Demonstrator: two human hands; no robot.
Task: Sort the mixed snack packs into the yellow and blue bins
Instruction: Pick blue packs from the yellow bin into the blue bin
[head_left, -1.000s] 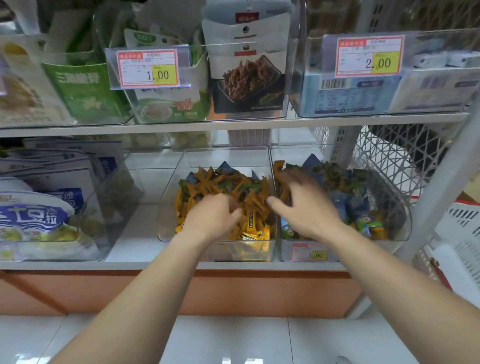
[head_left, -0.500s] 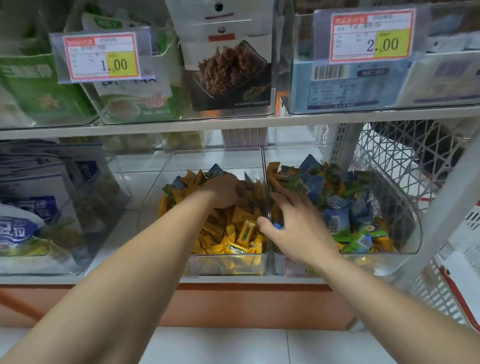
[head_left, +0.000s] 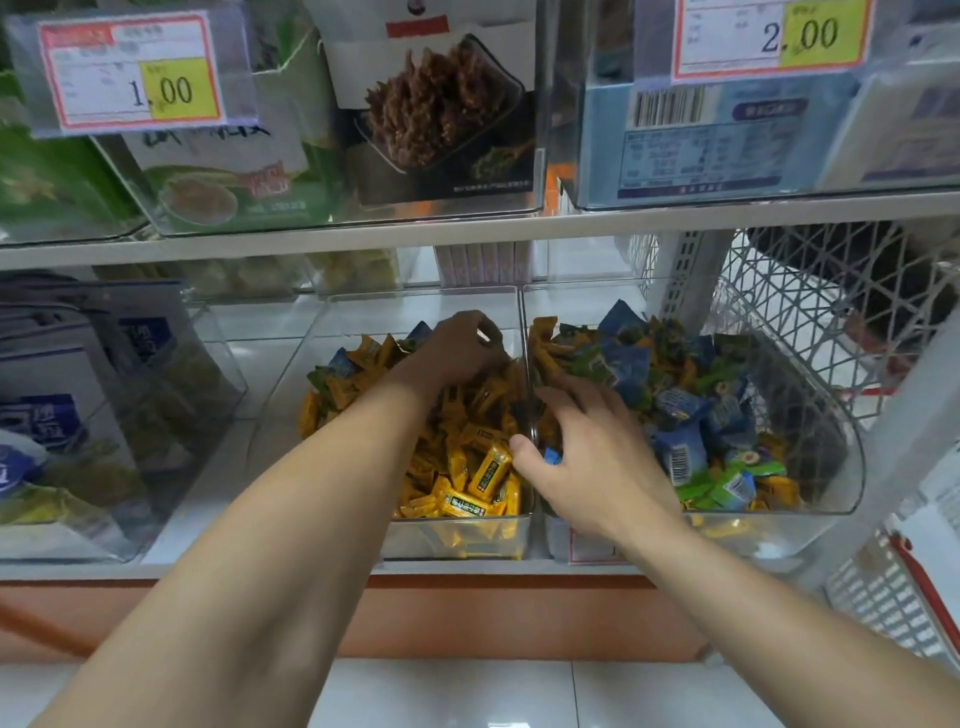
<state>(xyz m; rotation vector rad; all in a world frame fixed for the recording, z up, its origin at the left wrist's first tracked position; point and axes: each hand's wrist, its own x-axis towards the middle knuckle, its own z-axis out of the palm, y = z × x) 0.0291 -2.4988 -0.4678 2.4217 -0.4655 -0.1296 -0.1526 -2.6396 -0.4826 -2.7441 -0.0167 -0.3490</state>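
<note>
Head view, looking down at a shop shelf (head_left: 156, 569). At far left a clear tub (head_left: 171, 467) holds blue-and-white bags (head_left: 47, 421). Above it, on the upper shelf, a price tag reads 1.00 (head_left: 135, 73), with green packs (head_left: 218, 192) behind it and a dark pack (head_left: 441, 114) just to their right.

On the lower shelf, at centre, the yellow bin (head_left: 457, 540) is a clear tub heaped with yellow packs (head_left: 467, 483); a few blue and green ones lie along its back edge. The left hand (head_left: 457, 348) reaches to the back of this bin with its fingers curled down among the packs. Whether it grips one is hidden.

The right hand (head_left: 597, 457) lies across the wall between the two bins. Its fingers (head_left: 566, 397) are spread and lightly bent, resting on the packs at the left end of the blue bin (head_left: 841, 467), and its thumb points toward the yellow bin. A blue pack's corner (head_left: 552, 456) shows just beside the thumb.

The blue bin touches the yellow bin's right side. It holds a mix: blue packs (head_left: 675, 452), green packs (head_left: 727, 478) and yellow ones scattered among them.

Above, a tag reads 2.00 (head_left: 774, 36) over a pale blue box (head_left: 701, 140). A white mesh basket (head_left: 810, 291) stands behind the blue bin, and another with a red handle (head_left: 893, 597) sits at lower right.
</note>
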